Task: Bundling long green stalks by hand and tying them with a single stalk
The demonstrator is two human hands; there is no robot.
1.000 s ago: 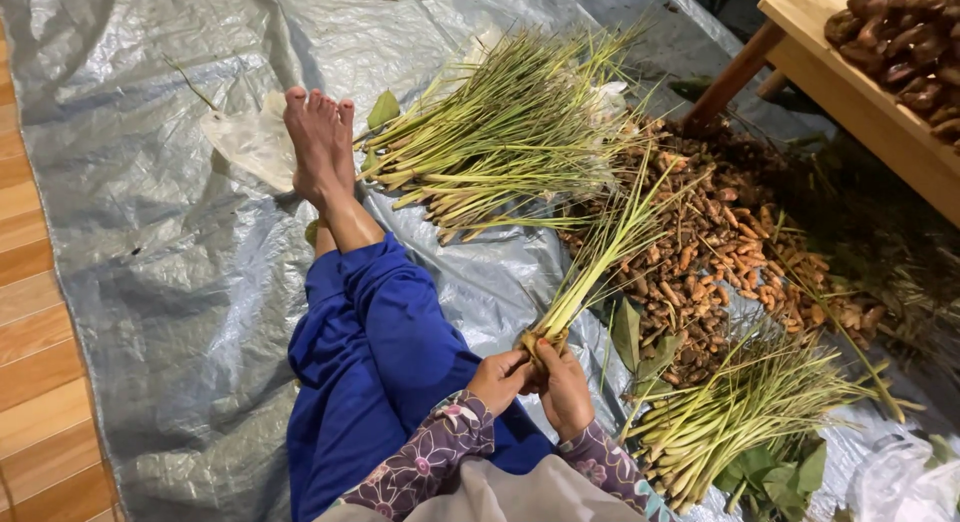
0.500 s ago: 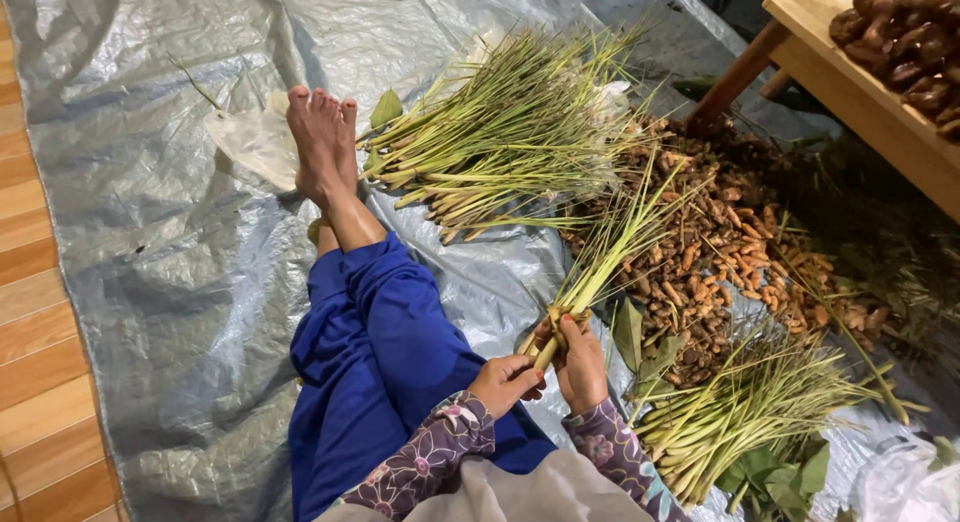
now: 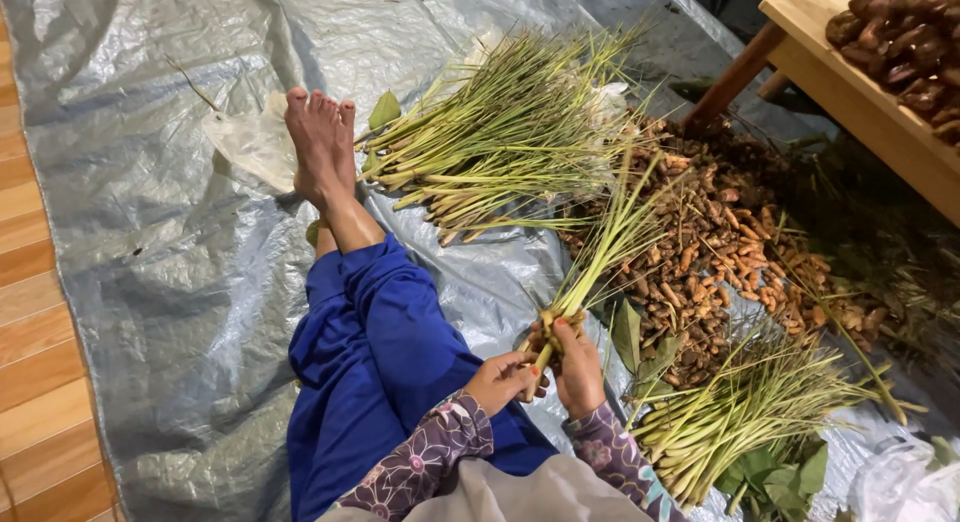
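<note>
A big grey tarp [image 3: 150,282] covers most of the floor, with the person sitting on it, legs in blue trousers [image 3: 375,372] stretched out. Past the feet there's a large heap of lemongrass stalks [image 3: 510,132], then a spread of brown roots [image 3: 720,242], and a smaller lemongrass pile [image 3: 740,412] off to the right. A wooden table [image 3: 850,92] pokes in at the top corner. Both hands are close together at the base of one lemongrass bunch [image 3: 600,252] — right hand [image 3: 580,367] wrapped round it, left hand [image 3: 500,382] pinching a stalk end.
</note>
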